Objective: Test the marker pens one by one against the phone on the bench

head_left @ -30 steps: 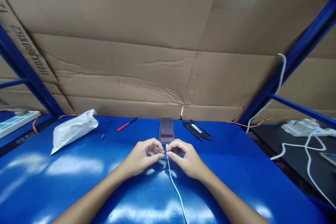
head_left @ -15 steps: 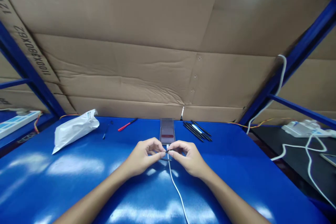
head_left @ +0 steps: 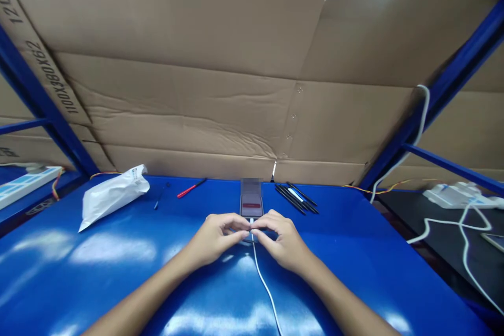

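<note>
My left hand [head_left: 214, 238] and my right hand [head_left: 280, 241] meet fingertip to fingertip over the blue table [head_left: 118, 273], just in front of a phone [head_left: 251, 200] lying flat. Both hands are closed in a pinch on the plug end of a white cable [head_left: 263, 282] that runs toward me between my forearms. What exactly sits between the fingertips is too small to make out.
A white plastic bag [head_left: 112, 195] lies at the left. A red-handled tool [head_left: 190, 188] and a bundle of black sticks [head_left: 296, 197] lie near the cardboard back wall [head_left: 236, 89]. Power strips and white cords [head_left: 457, 205] sit at the right.
Both hands have lowered slightly toward the table and closer to the phone, and the small dark piece seen between the fingertips before is now hidden.
</note>
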### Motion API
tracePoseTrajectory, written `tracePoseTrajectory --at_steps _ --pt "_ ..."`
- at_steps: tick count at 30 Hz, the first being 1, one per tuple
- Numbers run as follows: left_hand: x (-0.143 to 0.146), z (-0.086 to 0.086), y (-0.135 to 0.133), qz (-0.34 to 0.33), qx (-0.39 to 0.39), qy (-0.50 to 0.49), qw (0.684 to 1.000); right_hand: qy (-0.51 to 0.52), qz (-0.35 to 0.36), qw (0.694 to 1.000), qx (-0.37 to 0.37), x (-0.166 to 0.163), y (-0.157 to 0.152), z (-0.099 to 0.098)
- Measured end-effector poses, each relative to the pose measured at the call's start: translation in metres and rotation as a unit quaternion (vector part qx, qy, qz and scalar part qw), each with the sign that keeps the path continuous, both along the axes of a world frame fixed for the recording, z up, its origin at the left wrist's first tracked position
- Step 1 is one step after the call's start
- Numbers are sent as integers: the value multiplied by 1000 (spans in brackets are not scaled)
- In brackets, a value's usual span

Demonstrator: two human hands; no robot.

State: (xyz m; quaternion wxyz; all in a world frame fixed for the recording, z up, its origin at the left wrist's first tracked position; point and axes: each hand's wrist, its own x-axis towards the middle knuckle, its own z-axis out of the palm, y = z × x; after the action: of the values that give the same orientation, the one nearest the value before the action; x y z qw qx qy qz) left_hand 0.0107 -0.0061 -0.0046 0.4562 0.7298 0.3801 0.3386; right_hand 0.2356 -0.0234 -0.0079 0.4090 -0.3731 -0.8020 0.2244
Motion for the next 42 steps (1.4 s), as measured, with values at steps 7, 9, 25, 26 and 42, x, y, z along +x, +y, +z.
tracePoseTrajectory --at_steps 7,9,25,26,42 --pt "-3 4 -1 -20 146 72 986 31 -15 999 -42 4 5 6" --pt "-5 2 -1 -75 194 105 973 25 -51 998 -37 9 8 6" --pt "-8 4 -5 -191 208 201 938 -234 -63 970 22 22 11 3" --pt "-9 6 -5 -181 212 202 939 -230 -67 971 24 22 11 3" --pt "-24 3 9 -63 229 347 907 -279 -97 955 24 25 20 -8"
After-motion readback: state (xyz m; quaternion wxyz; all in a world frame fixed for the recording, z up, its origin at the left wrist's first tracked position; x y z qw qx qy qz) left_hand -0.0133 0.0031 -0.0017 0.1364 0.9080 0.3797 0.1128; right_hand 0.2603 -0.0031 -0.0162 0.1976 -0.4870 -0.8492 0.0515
